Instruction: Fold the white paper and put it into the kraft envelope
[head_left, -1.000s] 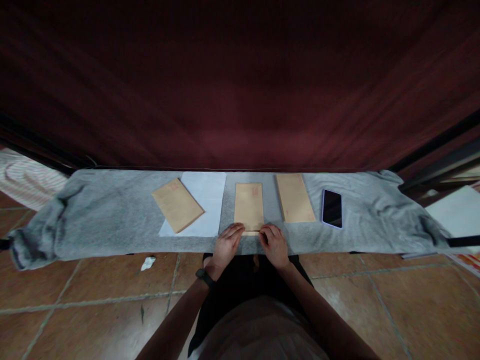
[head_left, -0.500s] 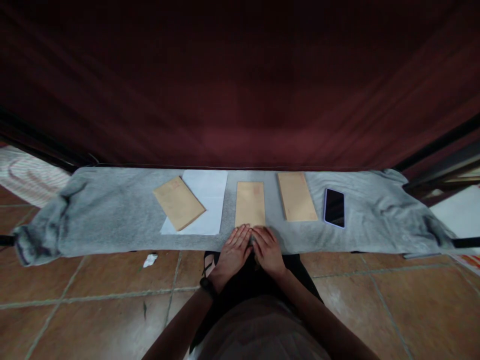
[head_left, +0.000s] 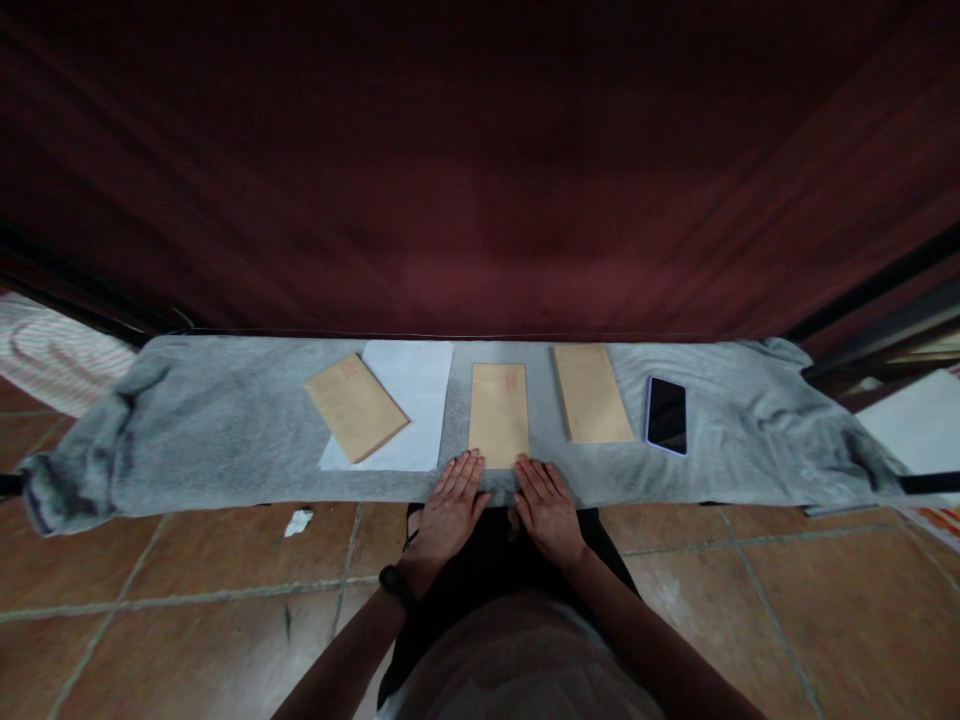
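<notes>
A single tan envelope (head_left: 499, 412) lies flat in front of me, its short near edge towards my body and reddish print at its upper right. My left hand (head_left: 452, 500) rests at its lower left corner, palm down with fingers stretched out. At the lower right corner lies my right hand (head_left: 547, 500), also flat with its fingers extended. Both sets of fingertips are at or just touching the envelope's near corners. To the right sits a stack of tan envelopes (head_left: 594, 395). Another stack of envelopes (head_left: 356, 408) lies slanted on white paper (head_left: 421, 400) to the left.
A grey cloth (head_left: 225, 420) covers the narrow table. A phone (head_left: 667, 415) with a dark screen lies right of the envelopes. Behind the table hangs a dark red curtain (head_left: 480, 200). On the tiled floor (head_left: 225, 650) is a scrap of white paper (head_left: 298, 522).
My hands have moved apart, from together at the middle of the envelope's near edge out to its two near corners. The near edge now shows.
</notes>
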